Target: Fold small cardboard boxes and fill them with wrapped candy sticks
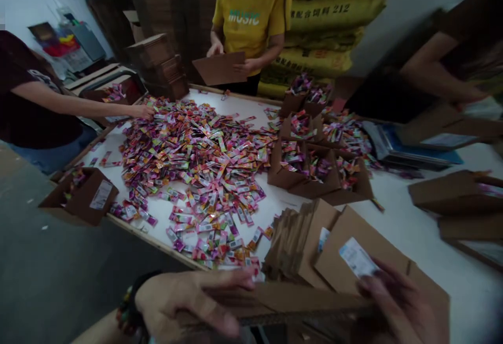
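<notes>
A brown cardboard box (298, 302), seen edge-on and partly folded flat, is held low in front of me. My left hand (188, 302), wearing a beaded bracelet and a dark band, grips its left part with thumb and fingers. At its other end, my right hand (401, 302) is closed on the cardboard, its thumb overlapping a white label (357, 257) on a flat carton (365, 239) behind. A row of flattened cartons (293, 242) leans just beyond the held box. Shadow hides some of my right fingers.
Small colourful sachets (196, 150) are heaped across the white table (283, 197). Several open boxes (322, 181) of sachets stand right of the heap; another box (84, 197) is at the left edge. A person in yellow (251, 19) holds cardboard opposite; other people work at both sides.
</notes>
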Available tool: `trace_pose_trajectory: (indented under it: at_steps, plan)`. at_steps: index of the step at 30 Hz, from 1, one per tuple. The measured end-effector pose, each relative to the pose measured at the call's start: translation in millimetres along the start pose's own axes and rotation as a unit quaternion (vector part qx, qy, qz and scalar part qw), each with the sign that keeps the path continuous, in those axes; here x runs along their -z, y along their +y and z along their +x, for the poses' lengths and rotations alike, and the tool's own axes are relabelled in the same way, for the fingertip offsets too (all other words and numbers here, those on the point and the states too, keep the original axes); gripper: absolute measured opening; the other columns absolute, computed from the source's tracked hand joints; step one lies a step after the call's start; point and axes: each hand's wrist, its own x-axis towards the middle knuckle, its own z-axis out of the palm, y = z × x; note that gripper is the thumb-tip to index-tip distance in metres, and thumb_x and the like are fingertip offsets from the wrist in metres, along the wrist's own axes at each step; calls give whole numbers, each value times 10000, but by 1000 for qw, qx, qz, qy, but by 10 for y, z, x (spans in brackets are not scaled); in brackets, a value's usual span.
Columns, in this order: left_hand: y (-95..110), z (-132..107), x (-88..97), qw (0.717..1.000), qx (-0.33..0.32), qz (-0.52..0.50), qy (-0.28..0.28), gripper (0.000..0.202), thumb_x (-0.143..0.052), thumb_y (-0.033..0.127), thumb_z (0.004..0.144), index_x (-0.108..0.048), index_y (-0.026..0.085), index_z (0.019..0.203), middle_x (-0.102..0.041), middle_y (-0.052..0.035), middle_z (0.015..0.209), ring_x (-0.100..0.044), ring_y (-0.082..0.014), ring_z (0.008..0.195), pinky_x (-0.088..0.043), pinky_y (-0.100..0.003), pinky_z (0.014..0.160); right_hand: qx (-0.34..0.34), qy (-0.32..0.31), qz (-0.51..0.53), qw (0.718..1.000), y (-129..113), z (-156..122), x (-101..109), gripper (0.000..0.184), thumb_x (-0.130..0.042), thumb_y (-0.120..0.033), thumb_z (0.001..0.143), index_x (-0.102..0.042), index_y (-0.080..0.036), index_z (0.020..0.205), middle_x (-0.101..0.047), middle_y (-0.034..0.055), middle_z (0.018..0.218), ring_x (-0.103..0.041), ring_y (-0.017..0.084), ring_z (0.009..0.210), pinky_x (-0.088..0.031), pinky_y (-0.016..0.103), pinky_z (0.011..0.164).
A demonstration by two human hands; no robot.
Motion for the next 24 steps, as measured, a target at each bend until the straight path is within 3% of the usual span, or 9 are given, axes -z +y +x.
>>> trace_pose_trajectory:
  at_steps: [2, 5, 9, 12, 14, 16, 18, 21, 24]
  plan:
    - [107, -397, 228, 997, 13, 71, 15, 580, -476, 245, 922, -381, 585, 1382, -334, 121, 1542, -389, -264, 1403, -270, -501, 1167, -11, 62, 112, 992, -371, -14, -621, 327, -632, -331, 737, -658, -384, 1059, -492, 25, 873, -489, 235, 819, -380, 381, 732]
    - [-2, -917, 451, 969, 11, 146, 199, 487, -496, 204, 923, -537, 466, 1332, -561, 0, 1411, -517, -269, 1310, -280, -528, 1150, 15, 25, 187, 982, -642, 41, -1341, 331, -656, -299, 680, -661, -262, 1010, -461, 5, 829, -462, 177, 773, -378, 319, 725]
    - [-415, -1359, 654, 914, 26, 100, 393, 352, -627, 295, 856, -685, 290, 1203, -661, -101, 1281, -567, -318, 1244, -390, -501, 1086, 59, -90, 110, 988, -571, 127, -1829, 422, -615, -358, 713, -627, -220, 1111, -520, 38, 941, -494, 218, 916, -396, 349, 868]
    - [-795, -1484, 808, 872, 73, 92, 474, 549, -807, 350, 677, -681, 246, 1201, -629, -127, 1312, -506, -356, 1291, -311, -511, 1141, 66, -244, 105, 962, -415, 51, -2062, 559, -579, -312, 691, -578, -232, 1244, -550, 62, 1149, -482, 269, 1132, -345, 405, 1027]
    - [-1064, -1521, 889, 861, 89, 94, 492, 723, -876, 398, 559, -659, 235, 1229, -535, -145, 1419, -372, -372, 1395, -195, -506, 1191, 45, -366, 113, 922, -252, -80, -2209, 680, -583, -296, 673, -504, -261, 1347, -514, 52, 1318, -408, 276, 1289, -257, 427, 1125]
    - [-1317, -1556, 927, 865, 107, 112, 478, 823, -877, 468, 531, -629, 238, 1281, -417, -154, 1515, -245, -369, 1459, -89, -489, 1213, -24, -426, 104, 898, -25, -224, -2337, 802, -597, -314, 673, -380, -282, 1445, -443, 50, 1440, -334, 257, 1381, -220, 441, 1157]
    - [-1522, -1593, 921, 887, 141, 156, 410, 756, -820, 523, 608, -625, 271, 1294, -385, -134, 1539, -169, -363, 1483, -29, -509, 1209, -120, -397, 94, 905, 225, -334, -2441, 917, -605, -379, 690, -213, -284, 1513, -360, 74, 1515, -311, 239, 1414, -267, 458, 1140]
    - [-1692, -1633, 887, 905, 203, 209, 310, 465, -699, 521, 755, -702, 324, 1175, -502, -79, 1462, -87, -362, 1497, -33, -596, 1184, -211, -278, 81, 934, 490, -411, -2579, 1123, -632, -527, 678, 18, -204, 1535, -243, 153, 1568, -299, 241, 1434, -303, 460, 1126]
    - [-1711, -1634, 908, 902, 214, 205, 313, 371, -612, 546, 814, -758, 310, 1060, -614, -79, 1347, -128, -355, 1493, -59, -621, 1175, -244, -202, 35, 948, 555, -420, -2703, 1279, -723, -567, 628, 81, -131, 1523, -269, 207, 1548, -333, 252, 1418, -281, 443, 1146]
